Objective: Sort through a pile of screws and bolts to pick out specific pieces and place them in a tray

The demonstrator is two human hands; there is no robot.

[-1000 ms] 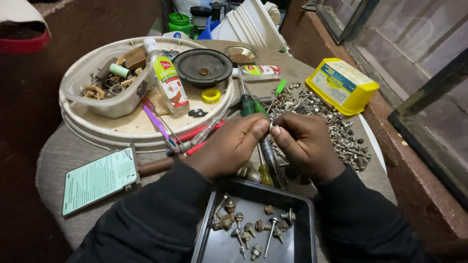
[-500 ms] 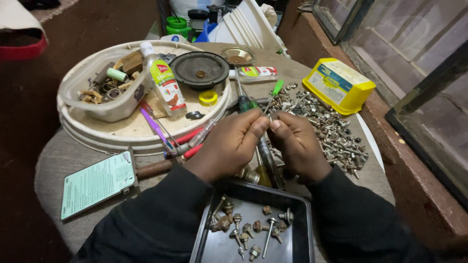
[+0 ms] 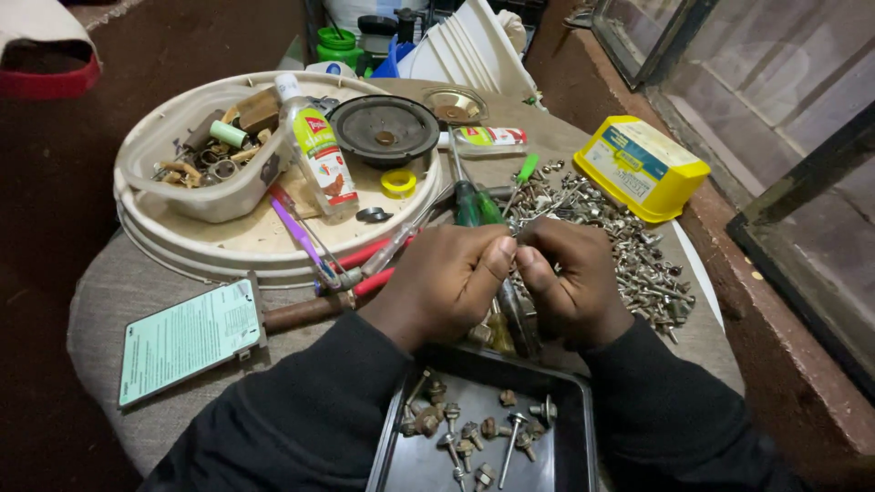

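My left hand [image 3: 447, 282] and my right hand [image 3: 570, 287] meet fingertip to fingertip over the cloth-covered table, pinching a small metal fastener that is mostly hidden between thumbs and forefingers. Just beyond and to the right of them spreads a heap of loose screws and bolts [image 3: 629, 255]. Close to my body, under the wrists, sits a black tray [image 3: 406, 460] holding several rusty screws and nuts. Green-handled screwdrivers [image 3: 474, 205] lie just past my left fingertips.
A round white lid [image 3: 228, 246] at the left carries a plastic tub of parts [image 3: 200, 196], a small bottle [image 3: 314, 150], a black speaker [image 3: 384, 130] and a yellow tape roll [image 3: 398, 182]. A yellow box [image 3: 641, 167] stands far right; a pale green card [image 3: 187, 339] lies near left.
Both hands stay joined at the fingertips in nearly the same spot, the fingers working slightly. Nothing else on the table has moved.
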